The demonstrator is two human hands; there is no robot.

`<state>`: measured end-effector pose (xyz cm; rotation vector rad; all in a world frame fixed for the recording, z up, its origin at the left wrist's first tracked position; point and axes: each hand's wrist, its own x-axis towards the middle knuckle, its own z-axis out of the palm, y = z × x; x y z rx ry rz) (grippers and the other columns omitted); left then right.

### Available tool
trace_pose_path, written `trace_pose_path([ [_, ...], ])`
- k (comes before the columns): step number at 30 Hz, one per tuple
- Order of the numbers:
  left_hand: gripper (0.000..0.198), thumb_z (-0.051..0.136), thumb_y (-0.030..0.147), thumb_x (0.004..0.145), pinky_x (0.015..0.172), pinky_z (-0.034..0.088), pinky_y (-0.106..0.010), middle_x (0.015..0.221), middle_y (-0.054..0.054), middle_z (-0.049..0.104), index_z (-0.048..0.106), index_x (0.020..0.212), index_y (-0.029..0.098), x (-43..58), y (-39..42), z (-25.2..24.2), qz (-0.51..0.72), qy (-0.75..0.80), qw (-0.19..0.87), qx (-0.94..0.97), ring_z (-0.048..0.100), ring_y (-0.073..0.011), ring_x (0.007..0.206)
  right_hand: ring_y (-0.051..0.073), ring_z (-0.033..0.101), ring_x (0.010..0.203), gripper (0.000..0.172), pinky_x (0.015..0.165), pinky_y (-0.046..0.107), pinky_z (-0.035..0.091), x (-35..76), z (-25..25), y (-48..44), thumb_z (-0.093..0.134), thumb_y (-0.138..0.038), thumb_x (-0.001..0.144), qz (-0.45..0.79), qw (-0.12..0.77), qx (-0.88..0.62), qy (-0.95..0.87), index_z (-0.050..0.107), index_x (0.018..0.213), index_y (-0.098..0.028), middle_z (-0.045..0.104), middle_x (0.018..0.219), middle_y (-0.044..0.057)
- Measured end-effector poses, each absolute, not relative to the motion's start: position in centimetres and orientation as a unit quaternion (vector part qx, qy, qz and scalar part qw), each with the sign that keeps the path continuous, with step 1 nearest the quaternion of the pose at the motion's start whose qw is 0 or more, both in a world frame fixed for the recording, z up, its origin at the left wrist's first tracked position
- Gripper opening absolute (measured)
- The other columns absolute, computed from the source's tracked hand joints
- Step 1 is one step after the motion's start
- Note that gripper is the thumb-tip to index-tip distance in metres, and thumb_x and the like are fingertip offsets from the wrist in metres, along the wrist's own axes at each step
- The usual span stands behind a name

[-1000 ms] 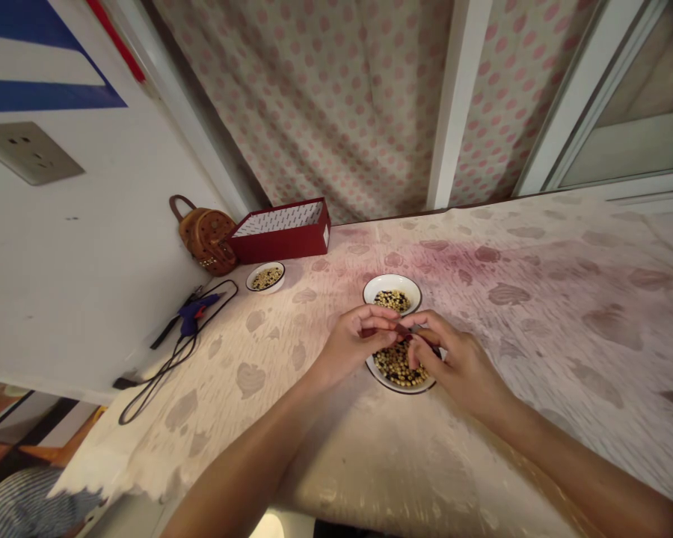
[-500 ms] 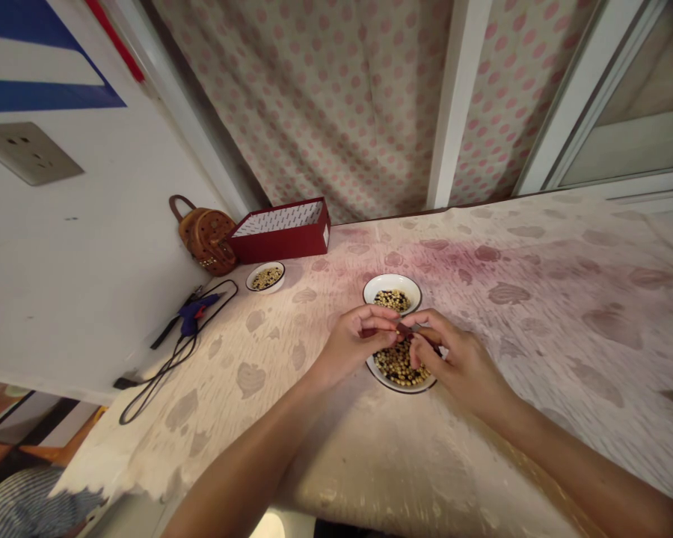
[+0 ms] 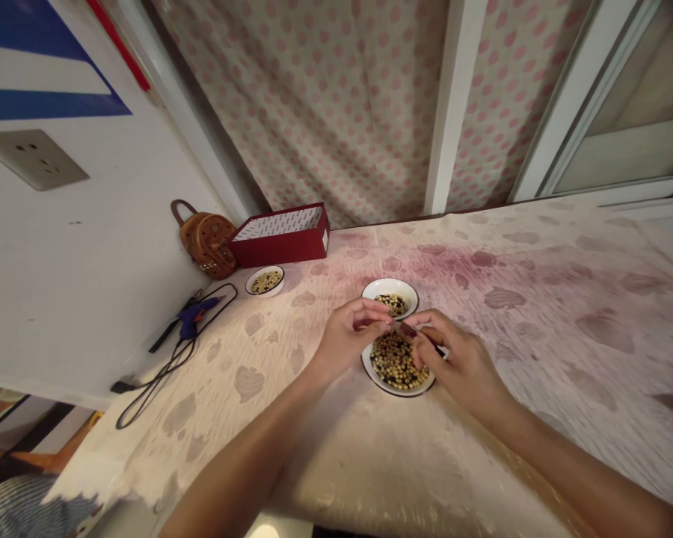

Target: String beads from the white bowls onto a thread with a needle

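Note:
My left hand (image 3: pixel 351 336) and my right hand (image 3: pixel 454 359) meet above two white bowls with dark rims. Fingertips of both hands pinch a thin dark red strip (image 3: pixel 420 336), though its exact kind is too small to tell. Beneath my fingers, the nearer bowl (image 3: pixel 395 391) holds a heap of pale and black beans (image 3: pixel 395 361). The farther bowl (image 3: pixel 389 282) sits just beyond my hands, with a smaller mix of the same beans (image 3: pixel 391 303). Part of each bowl is hidden by my hands.
On the stained, leaf-printed tablecloth (image 3: pixel 538 336) stand a small white bowl of beans (image 3: pixel 265 281) and an open dark red box (image 3: pixel 280 235). A brown studded bag (image 3: pixel 205 243) and a blue glue gun (image 3: pixel 189 323) with black cord (image 3: pixel 162 381) lie left, against a white wall (image 3: pixel 90 284).
My hands have drawn slightly apart, showing more of the beans in the nearer bowl. The view has shifted a little.

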<state>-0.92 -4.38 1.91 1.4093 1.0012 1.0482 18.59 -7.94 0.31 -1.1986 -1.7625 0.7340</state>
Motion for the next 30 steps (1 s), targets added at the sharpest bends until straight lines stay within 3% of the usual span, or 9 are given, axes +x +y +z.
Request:
trace_pose_path([
  [4, 0.011, 0.069, 0.014, 0.084, 0.09, 0.054, -0.035, 0.097, -0.007, 0.076, 0.071, 0.095, 0.017, -0.6, -1.8, 2.0, 0.443, 0.448, 0.408, 0.66, 0.071, -0.0187, 0.093, 0.014, 0.063, 0.055, 0.016, 0.058, 0.024, 0.046, 18.7, 0.5, -7.8, 0.047, -0.027, 0.097, 0.275, 0.445, -0.501, -0.69, 0.059, 0.108, -0.023, 0.065, 0.061, -0.006],
  [8, 0.019, 0.063, 0.007, 0.084, 0.09, 0.056, -0.035, 0.098, -0.006, 0.076, 0.072, 0.094, 0.018, -0.3, -0.3, 1.6, 0.42, 0.454, 0.355, 0.701, 0.071, -0.0187, 0.092, 0.015, 0.063, 0.056, 0.017, 0.058, 0.025, 0.045, 18.9, 0.6, -7.7, 0.049, -0.028, 0.097, 0.26, 0.457, -0.513, -0.678, 0.059, 0.109, -0.023, 0.066, 0.061, -0.006],
  [15, 0.015, 0.065, 0.015, 0.086, 0.082, 0.054, -0.034, 0.097, -0.004, 0.076, 0.073, 0.096, 0.022, -0.1, -4.0, 2.6, 0.332, 0.454, 0.258, 0.786, 0.068, -0.0197, 0.086, 0.015, 0.064, 0.06, 0.017, 0.061, 0.025, 0.046, 19.1, 1.0, -7.8, 0.049, -0.026, 0.095, 0.275, 0.475, -0.518, -0.656, 0.057, 0.11, -0.023, 0.066, 0.062, -0.006],
  [20, 0.014, 0.072, 0.014, 0.08, 0.086, 0.051, -0.039, 0.098, -0.006, 0.077, 0.073, 0.092, 0.022, 0.2, -5.6, 2.5, 0.221, 0.406, 0.207, 0.862, 0.068, -0.0262, 0.093, 0.014, 0.061, 0.056, 0.018, 0.059, 0.024, 0.044, 19.0, 1.2, -7.8, 0.049, -0.023, 0.094, 0.265, 0.469, -0.521, -0.662, 0.057, 0.11, -0.023, 0.065, 0.061, -0.007],
  [26, 0.018, 0.063, 0.006, 0.082, 0.081, 0.051, -0.037, 0.093, -0.006, 0.076, 0.072, 0.089, 0.02, 0.2, -5.5, 1.6, 0.197, 0.412, 0.194, 0.868, 0.069, -0.0235, 0.084, 0.014, 0.064, 0.059, 0.017, 0.06, 0.025, 0.046, 19.0, 1.0, -7.6, 0.049, -0.026, 0.095, 0.259, 0.466, -0.525, -0.663, 0.059, 0.109, -0.023, 0.066, 0.062, -0.005],
  [30, 0.023, 0.062, 0.007, 0.082, 0.08, 0.052, -0.034, 0.093, -0.003, 0.076, 0.073, 0.095, 0.022, 0.1, -5.7, 1.8, 0.245, 0.421, 0.251, 0.837, 0.07, -0.0209, 0.083, 0.014, 0.063, 0.058, 0.017, 0.059, 0.024, 0.046, 18.9, 1.0, -7.8, 0.05, -0.024, 0.093, 0.267, 0.468, -0.521, -0.663, 0.059, 0.108, -0.023, 0.066, 0.061, -0.006],
])
